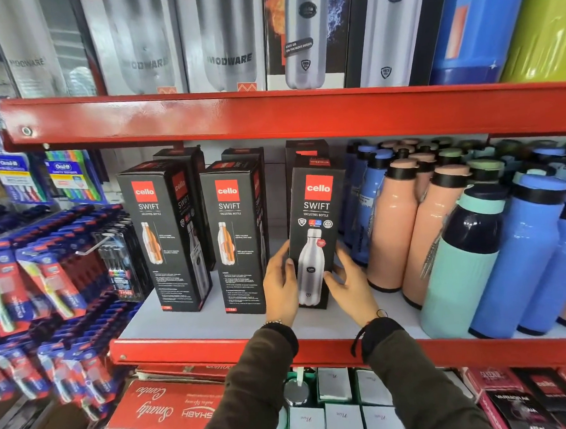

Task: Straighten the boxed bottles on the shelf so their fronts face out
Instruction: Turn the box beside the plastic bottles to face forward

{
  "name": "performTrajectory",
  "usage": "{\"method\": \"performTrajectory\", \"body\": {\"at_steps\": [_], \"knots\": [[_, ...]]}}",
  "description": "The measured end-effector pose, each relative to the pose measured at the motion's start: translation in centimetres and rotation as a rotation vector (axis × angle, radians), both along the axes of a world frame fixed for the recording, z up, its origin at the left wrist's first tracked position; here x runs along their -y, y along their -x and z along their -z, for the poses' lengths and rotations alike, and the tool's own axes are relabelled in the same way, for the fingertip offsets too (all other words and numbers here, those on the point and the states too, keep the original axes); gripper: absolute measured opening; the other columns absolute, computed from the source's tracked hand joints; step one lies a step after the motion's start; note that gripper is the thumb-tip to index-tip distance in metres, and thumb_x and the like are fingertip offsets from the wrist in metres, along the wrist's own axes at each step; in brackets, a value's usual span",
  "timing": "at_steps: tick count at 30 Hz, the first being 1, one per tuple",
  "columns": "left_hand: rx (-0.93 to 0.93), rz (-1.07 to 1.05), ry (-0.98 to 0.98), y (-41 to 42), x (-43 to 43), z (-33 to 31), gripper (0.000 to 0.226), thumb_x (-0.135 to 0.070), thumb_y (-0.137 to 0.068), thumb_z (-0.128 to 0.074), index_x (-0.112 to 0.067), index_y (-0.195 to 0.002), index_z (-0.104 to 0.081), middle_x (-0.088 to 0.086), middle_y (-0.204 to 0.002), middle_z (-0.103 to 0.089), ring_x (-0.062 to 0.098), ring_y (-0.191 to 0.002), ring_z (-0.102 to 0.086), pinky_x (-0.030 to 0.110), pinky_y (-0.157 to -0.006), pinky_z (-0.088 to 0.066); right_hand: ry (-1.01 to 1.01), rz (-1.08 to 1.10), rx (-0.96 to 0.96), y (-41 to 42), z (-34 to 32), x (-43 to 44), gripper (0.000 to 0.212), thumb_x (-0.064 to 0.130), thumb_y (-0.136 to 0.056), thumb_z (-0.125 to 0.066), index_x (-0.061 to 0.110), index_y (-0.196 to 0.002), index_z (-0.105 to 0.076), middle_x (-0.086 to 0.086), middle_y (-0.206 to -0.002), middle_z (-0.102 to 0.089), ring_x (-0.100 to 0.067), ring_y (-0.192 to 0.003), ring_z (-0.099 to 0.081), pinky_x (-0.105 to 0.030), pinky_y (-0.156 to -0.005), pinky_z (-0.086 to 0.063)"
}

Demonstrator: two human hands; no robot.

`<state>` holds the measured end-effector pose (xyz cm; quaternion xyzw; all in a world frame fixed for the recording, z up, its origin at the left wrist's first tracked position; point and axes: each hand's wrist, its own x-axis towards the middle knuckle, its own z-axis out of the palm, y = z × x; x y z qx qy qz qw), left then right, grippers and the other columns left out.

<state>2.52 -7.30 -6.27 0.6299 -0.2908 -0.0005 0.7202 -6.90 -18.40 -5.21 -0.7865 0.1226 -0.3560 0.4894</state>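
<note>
Three black boxed bottles stand in a front row on the white shelf (195,324). The right box (314,212) shows its front, with a steel bottle picture. My left hand (280,286) grips its lower left edge and my right hand (351,286) grips its lower right edge. The middle box (235,236) and the left box (163,233) show a panel with small text and an orange bottle picture; the left one is turned so a second side also shows. More black boxes stand behind them.
Peach bottles (394,228), blue bottles (520,254) and a mint bottle (458,270) crowd the shelf just right of the boxes. Hanging toothbrush packs (42,279) fill the left. A red shelf beam (270,116) runs overhead, with larger boxes above.
</note>
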Motion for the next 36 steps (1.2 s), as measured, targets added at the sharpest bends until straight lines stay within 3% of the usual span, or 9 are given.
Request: {"method": "performTrajectory", "body": {"at_steps": [4, 6, 8, 12, 16, 21, 28, 32, 36], "knots": [[0.018, -0.037, -0.034, -0.4, 0.0, 0.1, 0.041, -0.011, -0.106, -0.042, -0.021, -0.144, -0.052, -0.01, -0.139, -0.054, -0.009, -0.122, -0.05, -0.001, -0.102, -0.034, 0.02, -0.007, -0.024, -0.6, -0.1, 0.2, 0.072, -0.008, -0.093, -0.053, 0.045, -0.138, -0.035, 0.039, -0.132, -0.041, 0.025, -0.124, -0.04, 0.003, -0.091, -0.038], [0.029, -0.052, -0.046, -0.5, -0.1, 0.4, 0.042, -0.01, -0.106, -0.042, -0.02, -0.145, -0.051, -0.011, -0.137, -0.053, -0.003, -0.125, -0.05, -0.005, -0.099, -0.032, 0.025, -0.007, -0.031, -0.8, 0.2, 0.3, 0.068, -0.008, -0.093, -0.052, 0.034, -0.145, -0.038, 0.038, -0.13, -0.043, 0.032, -0.117, -0.039, 0.005, -0.089, -0.037], [0.048, -0.055, -0.062, -0.5, -0.2, 0.6, 0.043, -0.009, -0.105, -0.042, -0.022, -0.146, -0.05, -0.013, -0.136, -0.052, -0.002, -0.126, -0.049, -0.005, -0.099, -0.032, 0.027, 0.002, -0.029, -1.0, 0.5, 0.4, 0.064, -0.007, -0.093, -0.053, 0.021, -0.149, -0.038, 0.037, -0.128, -0.043, 0.035, -0.114, -0.038, 0.006, -0.086, -0.036], [0.023, -0.035, -0.068, -0.3, -0.2, 0.5, 0.044, -0.009, -0.105, -0.042, -0.022, -0.147, -0.048, -0.013, -0.137, -0.051, -0.002, -0.127, -0.049, -0.001, -0.102, -0.033, 0.051, 0.044, -0.022, -0.8, 0.7, 0.3, 0.062, -0.006, -0.093, -0.055, 0.016, -0.149, -0.04, 0.031, -0.129, -0.047, 0.037, -0.11, -0.039, 0.007, -0.088, -0.035], [0.024, -0.013, -0.057, 0.0, -0.5, 0.3, 0.045, -0.008, -0.105, -0.044, -0.022, -0.148, -0.048, -0.012, -0.139, -0.054, 0.002, -0.132, -0.05, 0.017, -0.113, -0.036, 0.006, 0.092, -0.012, -0.4, 0.8, 0.3, 0.057, 0.001, -0.093, -0.061, 0.016, -0.146, -0.046, 0.011, -0.136, -0.055, 0.021, -0.112, -0.051, 0.002, -0.092, -0.038], [0.022, -0.031, -0.075, 0.7, -0.4, 0.0, 0.044, -0.009, -0.105, -0.046, -0.019, -0.148, -0.048, -0.01, -0.14, -0.054, 0.002, -0.131, -0.049, -0.005, -0.099, -0.034, -0.041, 0.122, -0.001, 0.1, 0.8, 0.4, 0.051, 0.003, -0.093, -0.063, 0.017, -0.141, -0.053, 0.009, -0.128, -0.06, 0.024, -0.098, -0.056, 0.005, -0.08, -0.04], [0.031, -0.034, -0.116, 1.3, -1.6, -0.2, 0.044, -0.012, -0.105, -0.046, -0.021, -0.148, -0.048, -0.012, -0.138, -0.056, -0.001, -0.128, -0.05, -0.006, -0.097, -0.034, -0.04, 0.206, 0.076, 0.6, 0.6, -0.7, 0.045, 0.002, -0.091, -0.066, 0.011, -0.134, -0.057, 0.004, -0.126, -0.062, -0.008, -0.109, -0.06, 0.004, -0.08, -0.041], [0.115, -0.105, -0.052, 2.4, -3.5, 0.4, 0.036, -0.016, -0.104, -0.048, -0.023, -0.138, -0.056, -0.012, -0.136, -0.061, -0.011, -0.123, -0.055, 0.003, -0.099, -0.04, -0.017, 0.325, 0.242, 1.2, 0.6, -2.4, 0.029, 0.005, -0.088, -0.07, 0.017, -0.113, -0.069, -0.001, -0.103, -0.07, -0.015, -0.089, -0.067, -0.009, -0.07, -0.049], [0.203, -0.211, 0.077, 2.2, -5.8, 0.1, 0.028, -0.015, -0.105, -0.048, -0.019, -0.129, -0.06, -0.006, -0.123, -0.066, 0.01, -0.119, -0.062, 0.013, -0.096, -0.045, 0.007, 0.264, 0.302, 0.7, 0.1, -5.2, 0.019, 0.014, -0.089, -0.07, 0.021, -0.106, -0.071, 0.006, -0.1, -0.073, -0.004, -0.084, -0.068, -0.011, -0.065, -0.049]]}}
